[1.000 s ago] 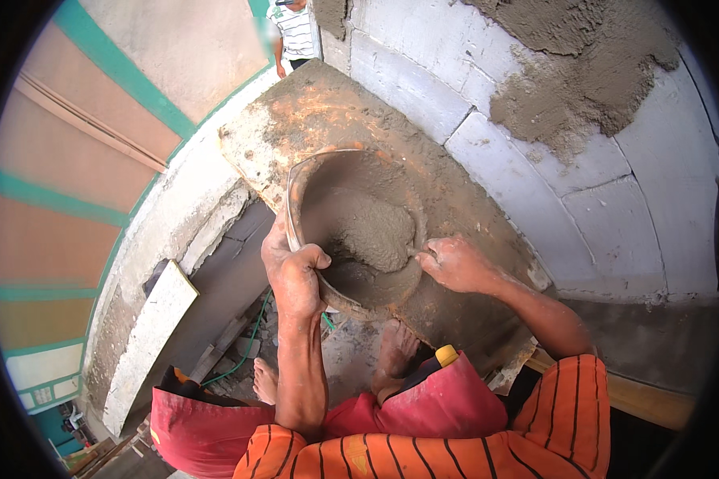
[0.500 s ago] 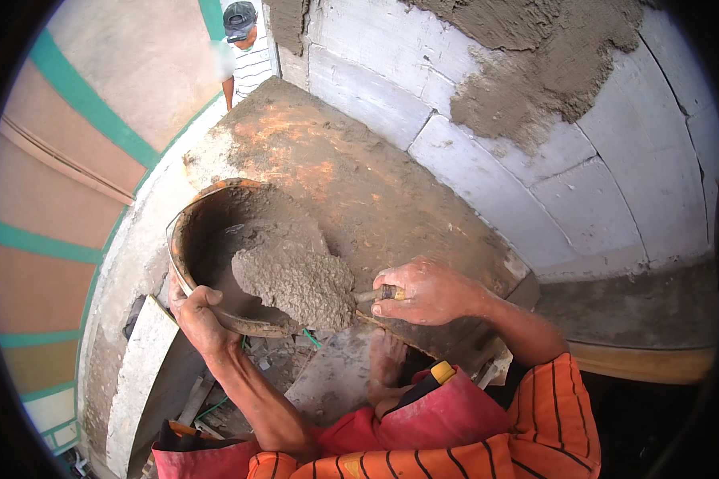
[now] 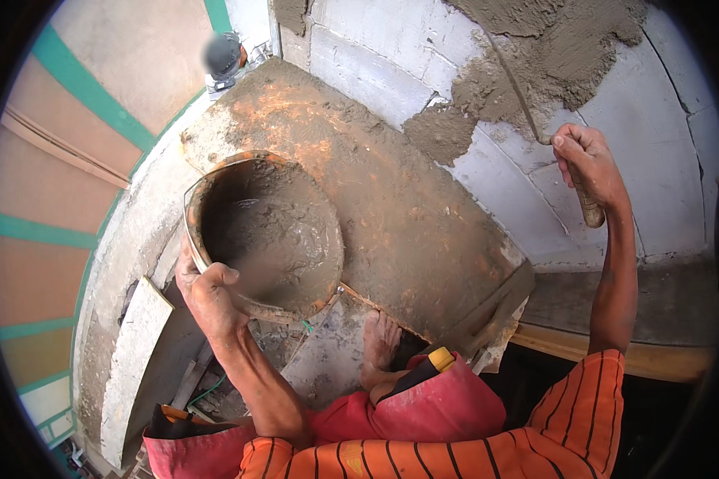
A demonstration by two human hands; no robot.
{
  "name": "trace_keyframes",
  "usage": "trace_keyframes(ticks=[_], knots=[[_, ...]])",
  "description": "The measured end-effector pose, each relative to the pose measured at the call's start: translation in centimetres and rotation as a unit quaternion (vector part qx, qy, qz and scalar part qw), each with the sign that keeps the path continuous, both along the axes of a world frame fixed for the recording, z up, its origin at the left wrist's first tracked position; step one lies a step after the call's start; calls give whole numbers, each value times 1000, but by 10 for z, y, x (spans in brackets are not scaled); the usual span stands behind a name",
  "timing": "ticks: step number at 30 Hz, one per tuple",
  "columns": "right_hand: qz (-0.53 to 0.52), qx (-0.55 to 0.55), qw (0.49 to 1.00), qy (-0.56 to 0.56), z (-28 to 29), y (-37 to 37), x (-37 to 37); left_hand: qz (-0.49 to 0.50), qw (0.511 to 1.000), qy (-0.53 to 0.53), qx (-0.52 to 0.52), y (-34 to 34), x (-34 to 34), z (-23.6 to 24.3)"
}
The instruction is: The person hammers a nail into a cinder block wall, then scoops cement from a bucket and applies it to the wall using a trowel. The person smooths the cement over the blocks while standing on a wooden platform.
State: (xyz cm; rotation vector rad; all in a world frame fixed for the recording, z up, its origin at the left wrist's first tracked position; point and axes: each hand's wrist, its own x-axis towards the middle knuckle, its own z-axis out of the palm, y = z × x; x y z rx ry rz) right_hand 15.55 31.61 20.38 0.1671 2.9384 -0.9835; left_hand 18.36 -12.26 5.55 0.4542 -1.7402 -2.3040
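My left hand [image 3: 214, 297] is closed on the near-left rim of a round bucket [image 3: 339, 231], its thumb over the edge. Wet grey mortar [image 3: 276, 239] lies inside the bucket, which sits tilted on a mortar-smeared board. Raised at the wall, my right hand [image 3: 585, 164] is wrapped round the wooden handle of a trowel [image 3: 589, 207]. The trowel's blade is seen almost edge-on, against or very near the fresh mortar [image 3: 443, 132] on the white block wall [image 3: 375, 72]. Whether mortar still clings to the blade is hidden.
The board [image 3: 407, 231] stretches from the bucket to the wall's foot. A bare foot [image 3: 382, 339] rests near its close edge. Another person [image 3: 224, 60] is beyond the far end. Rubble and a pale slab [image 3: 136, 363] lie at lower left; a wooden beam [image 3: 647, 361] runs at right.
My right hand has swung from the bucket up to the wall with the trowel. Mortar now covers more of the wall at the lower left of the patch. The other person has bent lower.
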Motion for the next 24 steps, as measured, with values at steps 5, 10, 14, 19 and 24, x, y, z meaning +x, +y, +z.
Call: trace_keyframes(ticks=[5,10,14,19,24], knots=[[215,390,895,-26,-34,-87,12,-69,997,23,20,43,-4,1],[325,348,865,-158,-129,-136,24,-139,989,31,-38,65,3,4],[323,164,909,-206,-171,-142,52,-148,987,33,-47,68,5,4],[268,-1,909,-318,-157,-159,48,-113,992,8,61,46,5,16],[267,65,943,-187,-180,-165,43,-78,996,23,42,34,6,19]])
